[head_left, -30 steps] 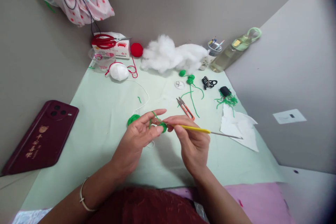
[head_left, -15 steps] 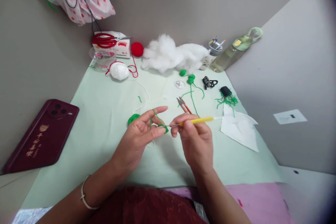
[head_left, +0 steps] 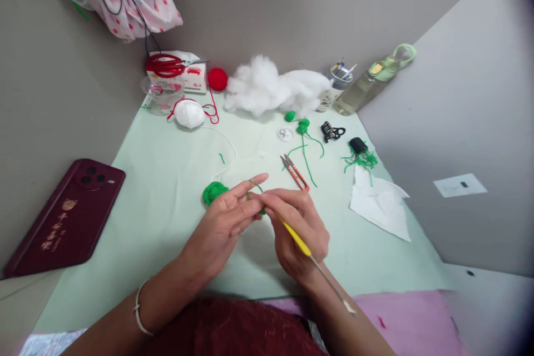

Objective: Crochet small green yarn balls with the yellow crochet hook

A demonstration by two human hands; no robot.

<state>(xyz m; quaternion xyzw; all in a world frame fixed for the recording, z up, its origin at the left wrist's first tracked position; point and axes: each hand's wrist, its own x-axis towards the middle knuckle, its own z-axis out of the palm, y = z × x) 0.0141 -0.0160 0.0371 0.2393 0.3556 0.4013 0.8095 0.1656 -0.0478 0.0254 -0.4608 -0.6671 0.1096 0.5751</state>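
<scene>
My left hand [head_left: 225, 222] pinches a small green crocheted piece [head_left: 262, 211], mostly hidden by fingers, with green yarn [head_left: 256, 184] running over its raised index finger. My right hand [head_left: 298, 231] is closed round a yellow-handled crochet hook [head_left: 297, 238]; its tip is hidden at the fingertips, and its thin rear end points down toward my right wrist. Both hands' fingertips meet at the green piece. A green yarn ball [head_left: 214, 193] lies just behind my left hand. Orange-handled snips [head_left: 295, 173] rest on the table beyond my right hand.
White stuffing [head_left: 267, 89], a red yarn ball [head_left: 217, 79], a white yarn ball [head_left: 189, 113] and red scissors [head_left: 167, 65] stand at the back. A bottle [head_left: 367, 86], hair clip [head_left: 332, 132] and white paper [head_left: 379, 203] are on the right; a maroon phone [head_left: 67, 217] lies left.
My right hand has turned and moved against my left fingertips. The hook has swung from nearly level to steeply slanted, its rear end now toward me. My left index finger has lowered slightly.
</scene>
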